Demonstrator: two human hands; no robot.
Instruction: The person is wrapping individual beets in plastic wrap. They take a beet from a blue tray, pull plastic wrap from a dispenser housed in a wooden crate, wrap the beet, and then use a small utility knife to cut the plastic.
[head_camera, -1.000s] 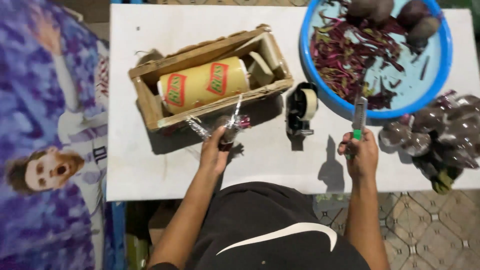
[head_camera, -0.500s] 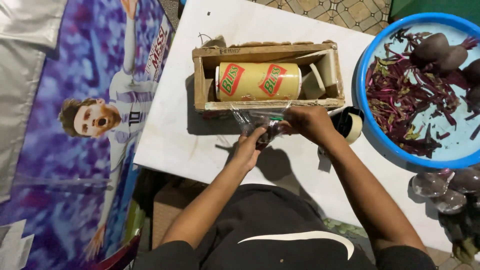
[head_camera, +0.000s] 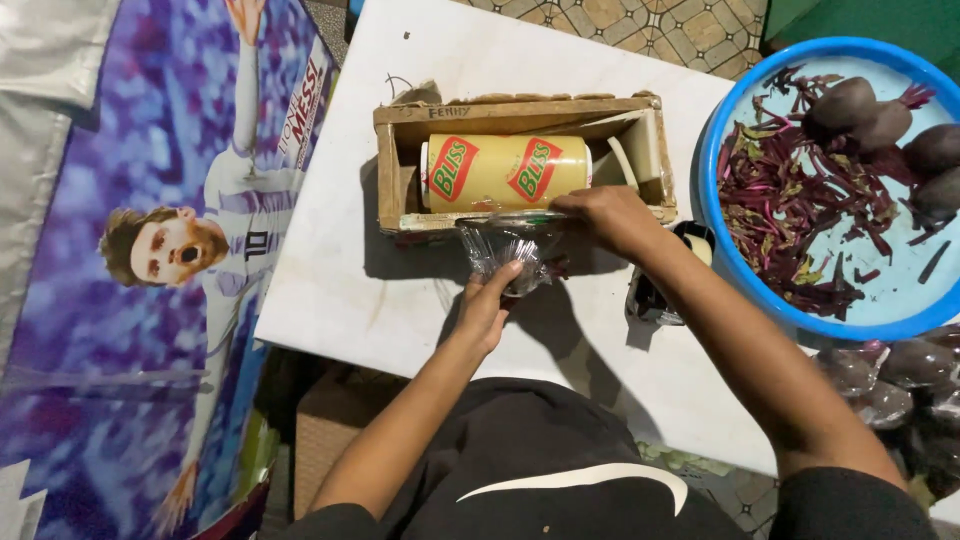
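Note:
A wooden box (head_camera: 390, 170) on the white table (head_camera: 330, 290) holds a yellow roll of cling film (head_camera: 505, 172) lying on its side. Clear film is pulled from the roll over the box's front edge. My left hand (head_camera: 490, 300) grips something small and dark wrapped in that clear film (head_camera: 505, 250), just in front of the box. My right hand (head_camera: 610, 215) rests on the box's front edge, pressing on the stretched film. Whatever lies inside the wrap is mostly hidden.
A blue basin (head_camera: 720, 250) at the right holds whole beetroots (head_camera: 860, 105) and purple peelings. A tape dispenser (head_camera: 660, 290) stands under my right forearm. Film-wrapped beetroots (head_camera: 890, 370) lie at the right edge. A printed banner (head_camera: 170, 250) hangs left of the table.
My right hand moved from the right side of the table to the box's front edge. The view shifted left. The left hand keeps its grip on the film-wrapped piece.

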